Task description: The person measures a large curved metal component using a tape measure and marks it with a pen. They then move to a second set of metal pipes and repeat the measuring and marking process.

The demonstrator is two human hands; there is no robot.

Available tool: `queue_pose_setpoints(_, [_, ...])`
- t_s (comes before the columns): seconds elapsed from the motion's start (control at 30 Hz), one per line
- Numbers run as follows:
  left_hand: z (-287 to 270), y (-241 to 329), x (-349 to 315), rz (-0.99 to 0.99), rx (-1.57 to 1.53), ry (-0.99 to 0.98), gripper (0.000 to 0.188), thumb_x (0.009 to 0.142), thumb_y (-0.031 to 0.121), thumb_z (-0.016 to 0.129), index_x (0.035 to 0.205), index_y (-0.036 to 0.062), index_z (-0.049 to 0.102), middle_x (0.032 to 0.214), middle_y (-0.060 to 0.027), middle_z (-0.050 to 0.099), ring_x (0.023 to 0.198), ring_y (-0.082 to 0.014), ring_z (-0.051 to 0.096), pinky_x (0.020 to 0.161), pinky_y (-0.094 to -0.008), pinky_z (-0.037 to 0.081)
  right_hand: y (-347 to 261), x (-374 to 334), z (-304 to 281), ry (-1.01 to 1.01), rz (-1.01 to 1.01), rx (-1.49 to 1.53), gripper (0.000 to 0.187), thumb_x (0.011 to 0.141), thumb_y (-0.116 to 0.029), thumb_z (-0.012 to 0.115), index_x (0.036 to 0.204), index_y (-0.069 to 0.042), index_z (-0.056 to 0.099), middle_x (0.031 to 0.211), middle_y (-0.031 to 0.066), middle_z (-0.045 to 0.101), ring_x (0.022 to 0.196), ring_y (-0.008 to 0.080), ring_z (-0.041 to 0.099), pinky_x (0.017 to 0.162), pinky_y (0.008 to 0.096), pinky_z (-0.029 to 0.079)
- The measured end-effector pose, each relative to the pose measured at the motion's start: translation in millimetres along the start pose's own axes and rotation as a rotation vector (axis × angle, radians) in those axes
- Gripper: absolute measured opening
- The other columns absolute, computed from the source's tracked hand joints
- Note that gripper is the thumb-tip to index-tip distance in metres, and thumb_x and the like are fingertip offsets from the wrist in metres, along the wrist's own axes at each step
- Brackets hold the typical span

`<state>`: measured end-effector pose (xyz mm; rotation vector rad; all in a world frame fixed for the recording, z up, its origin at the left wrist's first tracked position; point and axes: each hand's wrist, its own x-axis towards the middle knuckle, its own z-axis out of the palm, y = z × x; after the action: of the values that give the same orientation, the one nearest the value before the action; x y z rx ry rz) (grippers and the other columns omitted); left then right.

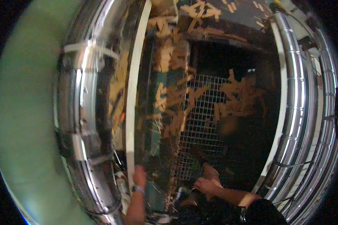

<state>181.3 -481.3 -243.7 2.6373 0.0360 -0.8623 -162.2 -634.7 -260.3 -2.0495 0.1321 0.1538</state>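
Note:
My left hand (139, 177), with a band at its wrist, is beside the lower end of a long pale rail (132, 97). It is blurred, and its fingers cannot be made out. Low in the middle, my right hand (206, 184) has its fingers curled in, above the near part of a dark metal grating (204, 123). Close to it is a skin-coloured shape beside a dark, stick-like thing; whether the hand holds either is unclear. Flat brown wood pieces (238, 93) lie scattered over the grating, and more wood scraps (163, 97) cover the strip to its left.
Shiny metal-clad pipes run along the left (88, 93) and right (297, 86). A second pale rail (282, 93) borders the right side. Green floor (26, 123) lies at the far left. More wood pieces (201, 10) rest on a dark surface at the back.

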Motion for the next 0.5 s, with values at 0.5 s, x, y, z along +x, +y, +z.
queue_pose_setpoints(0.5, [-36.8,333.6,-124.2,0.479,-0.103,-0.656,0.035,0.087,0.032,0.048,0.113,0.0076,0.050,0.100,-0.0127,0.058,0.092,-0.0272,0.055,0.079,-0.0401,0.043,-6.0,130.2,-237.5,0.375,0.214,0.497,0.038,0.090,-0.040,0.040,0.112,-0.011,0.050,0.081,0.0065,0.049,0.070,0.0220,0.045,0.060,0.0336,0.035])
